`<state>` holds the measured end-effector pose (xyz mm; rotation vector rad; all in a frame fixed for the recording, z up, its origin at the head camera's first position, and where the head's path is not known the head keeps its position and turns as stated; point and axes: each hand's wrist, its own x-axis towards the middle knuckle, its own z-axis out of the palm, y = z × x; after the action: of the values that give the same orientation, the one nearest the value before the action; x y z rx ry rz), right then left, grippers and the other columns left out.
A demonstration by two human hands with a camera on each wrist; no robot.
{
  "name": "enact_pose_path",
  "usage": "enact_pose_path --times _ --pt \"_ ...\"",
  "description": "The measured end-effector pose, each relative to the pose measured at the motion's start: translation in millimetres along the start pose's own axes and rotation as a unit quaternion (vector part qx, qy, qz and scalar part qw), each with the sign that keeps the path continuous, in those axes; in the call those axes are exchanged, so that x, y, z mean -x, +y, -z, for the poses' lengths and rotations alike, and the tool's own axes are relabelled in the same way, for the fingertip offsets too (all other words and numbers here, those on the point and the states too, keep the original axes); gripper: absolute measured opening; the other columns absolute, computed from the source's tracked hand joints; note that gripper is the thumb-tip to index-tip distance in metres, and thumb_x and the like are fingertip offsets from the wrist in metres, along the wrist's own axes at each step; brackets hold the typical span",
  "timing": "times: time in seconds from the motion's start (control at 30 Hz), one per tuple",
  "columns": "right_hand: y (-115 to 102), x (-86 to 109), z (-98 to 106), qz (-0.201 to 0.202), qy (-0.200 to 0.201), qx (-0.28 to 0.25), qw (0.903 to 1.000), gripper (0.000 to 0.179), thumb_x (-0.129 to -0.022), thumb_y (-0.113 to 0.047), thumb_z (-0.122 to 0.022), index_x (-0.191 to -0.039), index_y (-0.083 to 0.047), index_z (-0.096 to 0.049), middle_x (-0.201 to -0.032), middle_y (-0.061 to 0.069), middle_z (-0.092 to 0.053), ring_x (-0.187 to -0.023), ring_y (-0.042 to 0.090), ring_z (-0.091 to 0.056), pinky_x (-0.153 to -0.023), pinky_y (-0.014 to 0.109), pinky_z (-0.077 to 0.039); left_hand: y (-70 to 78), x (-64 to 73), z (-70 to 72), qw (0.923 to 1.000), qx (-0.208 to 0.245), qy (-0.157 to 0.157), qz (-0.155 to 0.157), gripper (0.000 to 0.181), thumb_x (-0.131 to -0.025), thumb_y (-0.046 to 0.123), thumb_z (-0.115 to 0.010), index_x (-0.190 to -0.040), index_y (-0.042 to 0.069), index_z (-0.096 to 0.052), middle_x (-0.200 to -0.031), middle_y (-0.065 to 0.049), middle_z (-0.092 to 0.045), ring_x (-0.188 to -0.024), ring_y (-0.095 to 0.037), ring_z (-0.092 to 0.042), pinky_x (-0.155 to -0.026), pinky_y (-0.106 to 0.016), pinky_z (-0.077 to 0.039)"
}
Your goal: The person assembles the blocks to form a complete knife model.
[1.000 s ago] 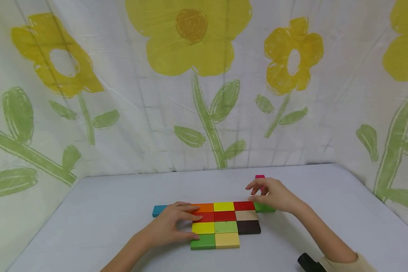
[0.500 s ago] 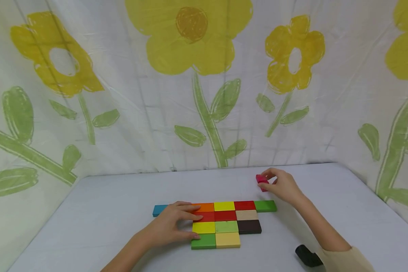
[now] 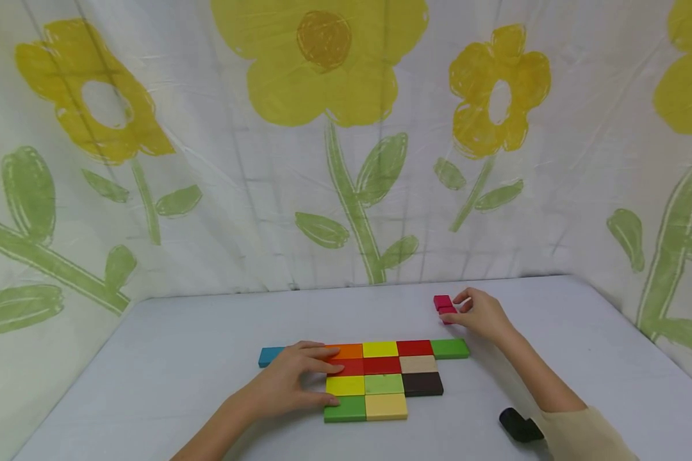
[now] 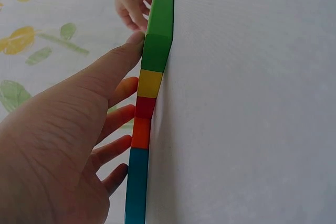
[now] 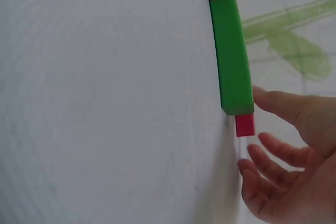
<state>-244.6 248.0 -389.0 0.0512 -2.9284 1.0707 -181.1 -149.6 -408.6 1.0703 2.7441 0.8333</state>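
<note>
Flat coloured blocks lie side by side in a patchwork on the table. My left hand (image 3: pixel 294 379) rests at the patchwork's left side, fingers spread, fingertips on the orange block (image 3: pixel 347 351) and red block (image 3: pixel 350 367), thumb at the green block (image 3: pixel 345 410). In the left wrist view those fingers line the blocks' edges, down to the blue block (image 4: pixel 136 187). Behind the patchwork, two small pink blocks (image 3: pixel 442 301) lie close together, slightly askew. My right hand (image 3: pixel 484 315) is beside them, fingers apart, its thumb overlapping the nearer one; the right wrist view shows its fingers loosely bent.
A green block (image 3: pixel 451 349) ends the back row on the right, between the patchwork and my right arm. A dark brown block (image 3: pixel 423 384) and a pale yellow block (image 3: pixel 386 406) form the near right side. A black object (image 3: pixel 519 426) sits by the right sleeve.
My right hand has moved back and right from above the red and green blocks to the pink blocks, its index finger then drawing slightly off them. The left hand has stayed put.
</note>
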Motion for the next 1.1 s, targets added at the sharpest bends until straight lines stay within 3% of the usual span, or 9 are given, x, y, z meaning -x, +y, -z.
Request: enact_pose_path --times 0.73,1.1 --pt "13.6 -0.5 14.7 0.018 -0.050 -0.002 0.9986 0.039 -0.092 -0.013 -0.077 -0.123 0.008 -0.068 -0.110 0.023 -0.069 -0.104 0.038 -0.061 -0.081 0.042 -0.058 -1.5 -1.0 -1.0 1.0000 0.000 -0.004 0.003 0.059 -0.089 0.062 -0.078 -0.132 0.022 -0.076 -0.148 0.003 -0.063 -0.138 -0.027 -0.054 -0.113 -0.057 -0.046" --pt "16.0 -0.7 15.3 0.032 -0.046 0.008 0.9984 0.038 -0.090 -0.016 -0.081 -0.119 0.006 -0.071 -0.105 0.018 -0.069 -0.100 0.032 -0.060 -0.074 0.033 -0.052 -0.9 0.2 -0.3 1.0000 0.003 -0.002 0.001 0.059 -0.089 0.060 -0.079 -0.132 0.021 -0.076 -0.149 0.003 -0.063 -0.139 -0.028 -0.053 -0.113 -0.056 -0.046"
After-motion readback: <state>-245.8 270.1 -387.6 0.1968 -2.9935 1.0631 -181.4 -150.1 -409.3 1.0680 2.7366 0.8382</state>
